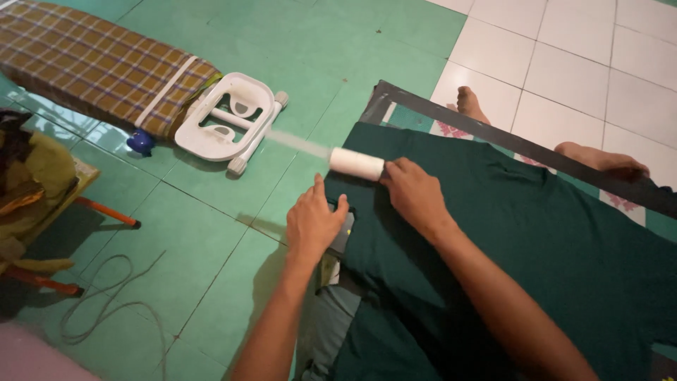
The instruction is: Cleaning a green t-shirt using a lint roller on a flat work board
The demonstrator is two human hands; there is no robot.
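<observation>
A dark green shirt (536, 240) lies spread flat on the floor in front of me. My right hand (416, 194) grips a white lint roller (356, 163) at the shirt's upper left edge; a blurred streak trails from the roller toward the left. My left hand (314, 222) rests flat with fingers apart on the shirt's left edge, just below the roller, partly over a small dark label with a yellow mark (345, 231).
A folded ironing board with a brown plaid cover (92, 60) and white iron rest (226, 116) lies on the green tiles at upper left. A cable (106, 303) loops at lower left beside piled clothes (32, 183). Two bare feet (599, 159) show beyond a dark-edged mat (493, 134).
</observation>
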